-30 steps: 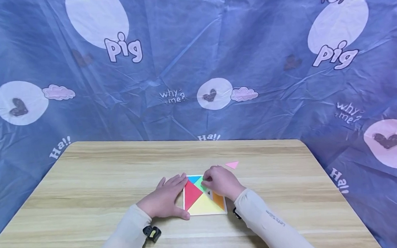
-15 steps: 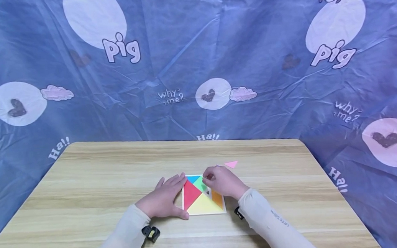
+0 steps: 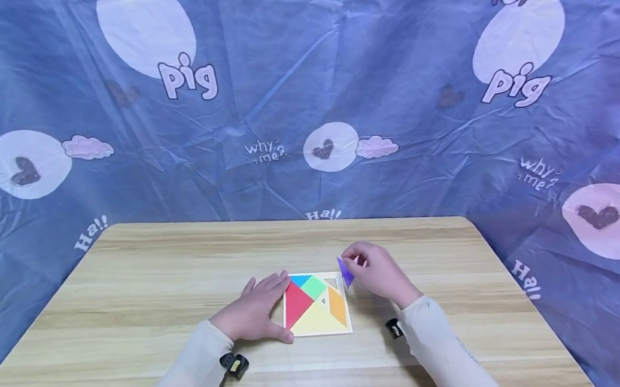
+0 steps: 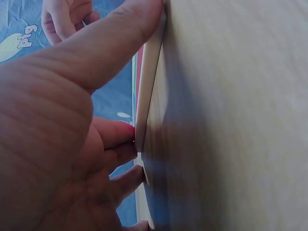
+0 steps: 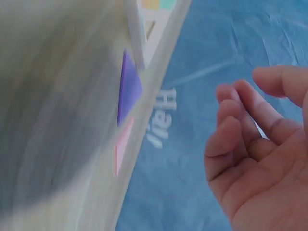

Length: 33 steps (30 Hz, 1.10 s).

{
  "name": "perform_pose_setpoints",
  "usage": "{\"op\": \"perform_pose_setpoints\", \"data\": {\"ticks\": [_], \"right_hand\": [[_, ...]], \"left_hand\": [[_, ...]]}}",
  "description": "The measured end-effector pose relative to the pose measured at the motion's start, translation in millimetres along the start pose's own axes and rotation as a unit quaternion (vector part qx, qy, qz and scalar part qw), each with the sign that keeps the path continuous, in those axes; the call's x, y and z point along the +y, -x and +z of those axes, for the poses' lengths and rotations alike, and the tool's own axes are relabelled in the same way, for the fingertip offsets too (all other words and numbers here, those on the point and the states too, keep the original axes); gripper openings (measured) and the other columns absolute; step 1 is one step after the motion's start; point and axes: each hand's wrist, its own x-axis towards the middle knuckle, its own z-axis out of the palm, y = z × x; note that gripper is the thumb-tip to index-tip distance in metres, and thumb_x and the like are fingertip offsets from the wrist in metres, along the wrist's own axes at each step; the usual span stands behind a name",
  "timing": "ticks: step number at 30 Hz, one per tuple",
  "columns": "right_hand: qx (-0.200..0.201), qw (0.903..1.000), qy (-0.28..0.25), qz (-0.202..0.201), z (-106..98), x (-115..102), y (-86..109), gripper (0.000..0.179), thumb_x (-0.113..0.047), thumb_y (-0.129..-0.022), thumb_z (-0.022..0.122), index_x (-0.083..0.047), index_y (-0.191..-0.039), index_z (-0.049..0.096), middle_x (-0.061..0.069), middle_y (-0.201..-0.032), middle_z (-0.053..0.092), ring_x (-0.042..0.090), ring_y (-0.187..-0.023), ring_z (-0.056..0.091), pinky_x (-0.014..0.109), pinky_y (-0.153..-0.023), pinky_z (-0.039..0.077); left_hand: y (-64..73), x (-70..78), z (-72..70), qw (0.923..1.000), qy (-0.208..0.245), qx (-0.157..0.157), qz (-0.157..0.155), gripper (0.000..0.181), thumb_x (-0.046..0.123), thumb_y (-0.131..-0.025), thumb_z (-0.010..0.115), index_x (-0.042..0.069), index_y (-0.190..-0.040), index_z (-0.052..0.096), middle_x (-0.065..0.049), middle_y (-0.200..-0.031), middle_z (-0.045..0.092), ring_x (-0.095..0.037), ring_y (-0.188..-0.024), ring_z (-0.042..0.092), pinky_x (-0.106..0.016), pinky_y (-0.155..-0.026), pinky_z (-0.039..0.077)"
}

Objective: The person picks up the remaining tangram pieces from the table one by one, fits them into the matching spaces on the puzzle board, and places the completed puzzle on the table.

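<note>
A square white tangram tray [image 3: 320, 335] lies mid-table with a red triangle [image 3: 297, 304], yellow triangle [image 3: 319, 322], blue triangle [image 3: 299, 279], green square [image 3: 313, 287] and orange parallelogram [image 3: 336, 305] in it. Two triangular spaces show bare tray. My left hand [image 3: 253, 311] spans the tray's left side, thumb at the near corner and fingertips at the far one, touching its edge [image 4: 150, 77]. My right hand [image 3: 375, 273], fingers loosely bent, hovers over a purple triangle [image 5: 130, 89] lying beside the tray. The right wrist view shows the fingers [image 5: 228, 137] apart from it.
A pink triangle [image 5: 123, 147] lies on the table beyond the purple one, mostly hidden by my right hand in the head view. The wooden tabletop [image 3: 185, 256] ends at a blue printed cloth [image 3: 260, 101] behind.
My right hand has left the green square and moved right, off the tray. The tray's upper right and the purple triangle now show. My left hand stays on the tray.
</note>
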Motion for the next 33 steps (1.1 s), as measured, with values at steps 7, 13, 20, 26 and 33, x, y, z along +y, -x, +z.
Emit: {"op": "perform_pose_setpoints", "data": {"ticks": [7,13,20,26,33], "right_hand": [[0.064,0.9975,0.028,-0.007,-21,16,4.6,0.013,-0.011,-0.097,0.07,-0.005,-0.107,0.074,0.002,-0.093,0.07,0.017,-0.081,0.059,0.033,-0.07,0.05],[0.077,0.9947,0.064,-0.023,-19,24,7.3,0.01,-0.009,-0.095,0.07,-0.005,-0.103,0.074,0.003,-0.092,0.068,0.019,-0.082,0.061,0.037,-0.075,0.052],[0.017,0.9906,0.136,-0.009,-12,28,10.1,0.027,-0.016,-0.095,0.072,-0.003,-0.118,0.071,0.011,-0.115,0.067,0.032,-0.107,0.066,0.052,-0.095,0.055],[-0.058,0.9835,0.171,-0.001,-11,33,11.8,0.044,-0.018,-0.095,0.072,0.001,-0.134,0.064,0.021,-0.132,0.062,0.04,-0.123,0.061,0.057,-0.107,0.048],[-0.145,0.9764,0.159,-0.023,-5,37,13.7,0.066,-0.02,-0.095,0.072,0.008,-0.149,0.048,0.029,-0.161,0.035,0.048,-0.15,0.03,0.06,-0.122,0.027]], "left_hand": [[-1.1,-3.1,0.3,1.0,-0.006,0.001,0.0,0.119,0.058,-0.073,0.088,0.004,-0.162,0.03,-0.01,-0.17,0.025,-0.031,-0.158,0.02,-0.062,-0.126,0.008],[-2.5,-6.5,0.5,0.9999,-0.012,-0.001,0.005,0.12,0.06,-0.073,0.087,0.004,-0.162,0.03,-0.01,-0.171,0.025,-0.031,-0.158,0.02,-0.062,-0.126,0.009],[-2.9,-7.9,-1.0,0.9999,-0.008,0.0,0.009,0.12,0.06,-0.073,0.087,0.003,-0.162,0.031,-0.011,-0.17,0.026,-0.033,-0.158,0.021,-0.064,-0.126,0.01],[-3.7,-8.3,-1.9,0.9999,-0.007,0.0,0.008,0.12,0.061,-0.073,0.087,0.003,-0.162,0.031,-0.011,-0.17,0.025,-0.033,-0.158,0.021,-0.063,-0.126,0.01],[-4.3,-9.8,-2.2,0.9999,-0.009,0.0,0.009,0.121,0.063,-0.073,0.086,0.002,-0.162,0.03,-0.012,-0.17,0.025,-0.033,-0.158,0.021,-0.064,-0.126,0.01]]}}
